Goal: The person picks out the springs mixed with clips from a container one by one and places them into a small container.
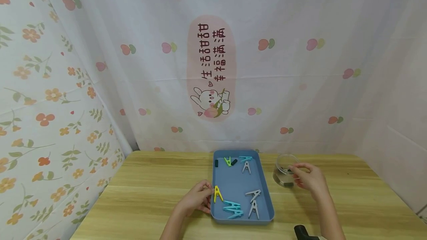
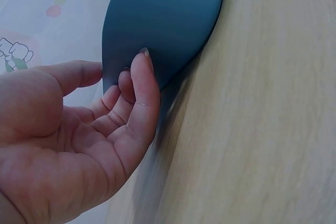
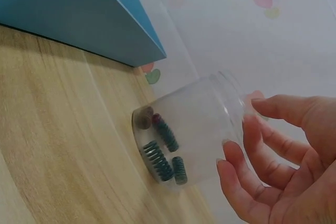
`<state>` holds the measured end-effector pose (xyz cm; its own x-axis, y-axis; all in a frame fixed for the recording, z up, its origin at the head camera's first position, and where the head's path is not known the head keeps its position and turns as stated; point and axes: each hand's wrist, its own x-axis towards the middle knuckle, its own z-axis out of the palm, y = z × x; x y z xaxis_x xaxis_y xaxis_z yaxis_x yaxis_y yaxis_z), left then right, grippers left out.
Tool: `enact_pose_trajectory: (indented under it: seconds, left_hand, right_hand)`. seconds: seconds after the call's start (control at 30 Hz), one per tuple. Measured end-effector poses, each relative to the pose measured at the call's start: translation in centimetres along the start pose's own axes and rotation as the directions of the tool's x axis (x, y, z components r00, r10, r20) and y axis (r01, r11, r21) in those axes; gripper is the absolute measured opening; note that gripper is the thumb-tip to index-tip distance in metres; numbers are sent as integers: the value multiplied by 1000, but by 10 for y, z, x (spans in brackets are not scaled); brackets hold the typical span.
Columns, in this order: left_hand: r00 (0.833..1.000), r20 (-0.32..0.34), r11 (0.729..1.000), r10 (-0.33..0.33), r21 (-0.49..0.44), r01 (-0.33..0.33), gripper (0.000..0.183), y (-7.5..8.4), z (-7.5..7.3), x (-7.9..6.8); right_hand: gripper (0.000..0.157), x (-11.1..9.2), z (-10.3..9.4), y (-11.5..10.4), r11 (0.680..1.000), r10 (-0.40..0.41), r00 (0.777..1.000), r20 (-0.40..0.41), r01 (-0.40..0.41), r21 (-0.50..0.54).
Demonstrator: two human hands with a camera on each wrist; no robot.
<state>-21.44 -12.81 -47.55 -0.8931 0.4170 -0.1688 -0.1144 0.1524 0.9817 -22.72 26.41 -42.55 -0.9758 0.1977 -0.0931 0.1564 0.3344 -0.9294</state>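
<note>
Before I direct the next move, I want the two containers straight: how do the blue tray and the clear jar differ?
The tray is opaque, while the jar is see-through. The tray is rectangular and the jar is round. The tray holds coloured clips and two small dark pieces, whereas the jar has dark greenish springs at its bottom. Both stand on the wooden table.

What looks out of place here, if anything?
Nothing looks spilled or damaged. Only two small dark pieces seem odd: they lie at the far end of the blue tray, where everything else is clips. The clear jar holds dark springs; whether they match, I can't tell.
</note>
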Motion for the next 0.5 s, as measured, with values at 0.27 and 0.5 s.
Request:
enact_pose_trajectory:
  seconds: [0.27,0.5]
  left_hand:
    - [1000,3,1000,2,0,-2,10,-1,-1,0]
    - [1000,8,1000,3,1,-3,10,-1,-1,0]
  right_hand:
    - [50,-4,-1,-6,1000,-4,1000,14,4,3]
    - [44,-5,-2,-8,1000,-12,1000,22,12,10]
